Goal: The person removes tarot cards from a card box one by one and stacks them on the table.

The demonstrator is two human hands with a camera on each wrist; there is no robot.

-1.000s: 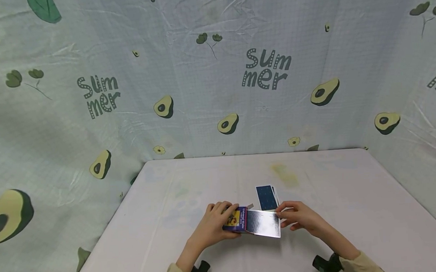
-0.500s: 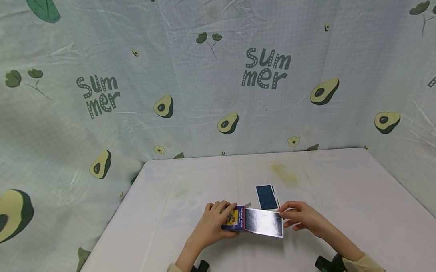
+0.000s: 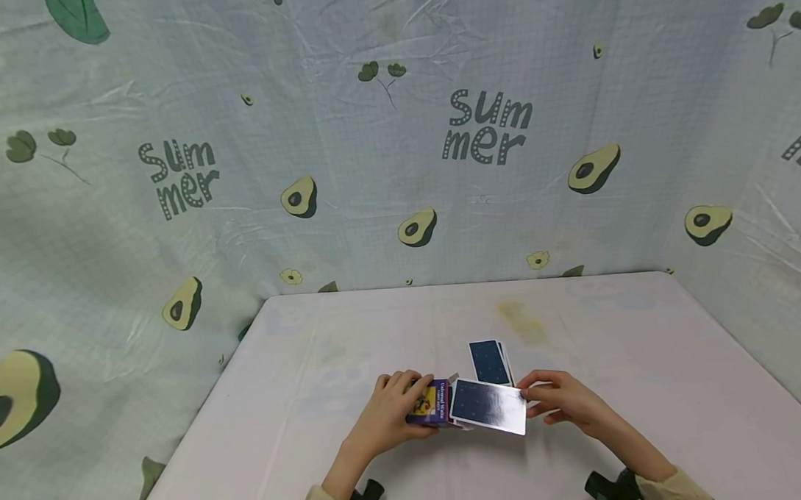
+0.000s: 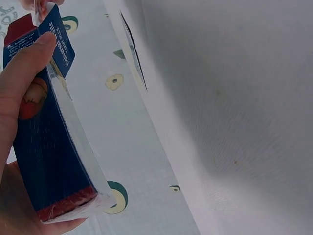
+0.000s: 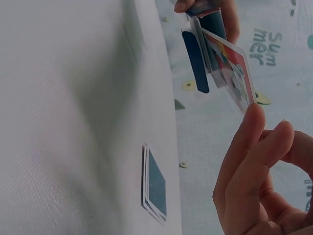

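Observation:
My left hand (image 3: 394,412) grips a blue tarot card box (image 3: 439,402), which lies sideways above the table with its mouth to the right. Its end flap (image 4: 58,41) stands open beside my thumb in the left wrist view. With thumb and fingers, my right hand (image 3: 561,399) pinches the right end of a tarot card (image 3: 488,407). The card's dark back faces up and shines; its coloured picture (image 5: 230,68) shows from below in the right wrist view. The card's left edge shows at the box mouth. Just behind the card lies a small stack of dark-backed cards (image 3: 489,361).
A white cloth covers the table (image 3: 350,333), with a yellowish stain (image 3: 522,321) toward the back. Printed curtains (image 3: 343,134) hang behind the table and at both sides. Dark wrist cameras sit below both hands.
My right hand has moved slightly right, drawing the card along until its left border shows at the box mouth. My left hand and the box have shifted barely leftward.

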